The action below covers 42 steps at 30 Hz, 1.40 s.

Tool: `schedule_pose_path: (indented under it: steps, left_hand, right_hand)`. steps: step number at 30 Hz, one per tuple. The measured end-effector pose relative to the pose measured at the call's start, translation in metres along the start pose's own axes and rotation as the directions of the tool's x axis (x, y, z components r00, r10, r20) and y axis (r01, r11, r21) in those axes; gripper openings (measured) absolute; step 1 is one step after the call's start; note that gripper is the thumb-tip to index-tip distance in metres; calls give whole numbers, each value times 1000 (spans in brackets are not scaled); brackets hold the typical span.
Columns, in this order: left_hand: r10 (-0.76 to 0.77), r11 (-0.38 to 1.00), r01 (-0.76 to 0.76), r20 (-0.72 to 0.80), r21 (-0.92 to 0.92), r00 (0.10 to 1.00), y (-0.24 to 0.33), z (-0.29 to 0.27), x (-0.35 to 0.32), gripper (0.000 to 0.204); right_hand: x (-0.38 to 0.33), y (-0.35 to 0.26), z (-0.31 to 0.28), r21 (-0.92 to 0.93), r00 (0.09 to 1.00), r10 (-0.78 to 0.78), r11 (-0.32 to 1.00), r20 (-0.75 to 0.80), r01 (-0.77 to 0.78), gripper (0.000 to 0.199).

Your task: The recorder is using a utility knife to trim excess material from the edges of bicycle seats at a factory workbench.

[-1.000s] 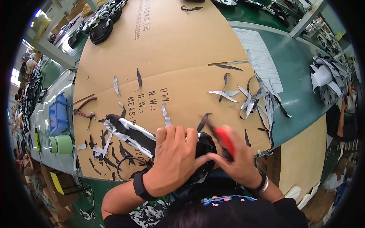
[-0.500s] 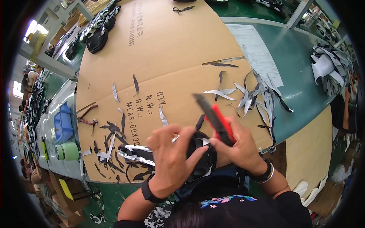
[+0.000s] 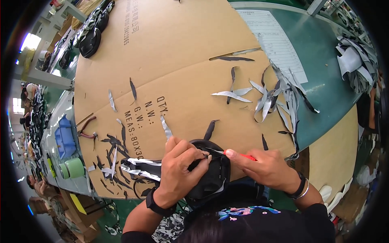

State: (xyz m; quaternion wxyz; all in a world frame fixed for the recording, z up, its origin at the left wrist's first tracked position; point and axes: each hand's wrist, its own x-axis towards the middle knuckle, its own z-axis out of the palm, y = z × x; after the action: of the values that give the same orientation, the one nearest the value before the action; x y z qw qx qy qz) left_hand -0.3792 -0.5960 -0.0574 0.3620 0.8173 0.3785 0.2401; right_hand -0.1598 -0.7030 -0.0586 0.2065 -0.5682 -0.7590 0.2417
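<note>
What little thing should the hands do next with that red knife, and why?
Maybe make one short, slow cut, steering away from the fingers: the right hand points the red knife across the black piece, and its blade is very close to where the left hand pinches.

Through the head camera I find myself in a factory workshop. A big cardboard sheet (image 3: 190,44) covers part of a green-topped table (image 3: 324,109) and carries loose strips (image 3: 227,94) and pliers (image 3: 95,135). At its near edge, the right hand (image 3: 265,167) grips a red-handled cutter (image 3: 247,156). Right of the sheet sits a stack of cut grey pieces (image 3: 352,67); along its far left edge run black-and-grey items (image 3: 90,43) (far too many for any home). Farther left, I see other people (image 3: 30,91).
</note>
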Motion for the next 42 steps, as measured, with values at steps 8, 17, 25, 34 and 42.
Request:
schedule_pose_path:
  steps: [8, 17, 25, 34, 42]
  left_hand:
    - [13, 993, -15, -19, -114, 1000, -3, -6, 3, 16]
    - [-99, 976, 44, -252, -214, 963, 0, 4, 25, 10]
    - [-406, 247, -387, -457, -888, 791, -35, 2, 19, 22]
    - [-321, 918, 204, 333, 340, 887, -30, -80, 21, 46]
    - [-659, 456, 740, 372, -494, 654, -11, -57, -29, 32]
  right_hand:
    - [-31, -31, 3, -35, 977, 209, 978, 54, -207, 64]
    - [-9, -36, 10, 68, 951, 296, 954, -85, -291, 58]
    - [-29, -71, 15, 387, 858, 513, 788, 18, -479, 59]
    - [6, -24, -16, 256, 938, 331, 902, 105, -347, 52]
    - [-11, -18, 35, 331, 983, 167, 934, -71, -135, 58]
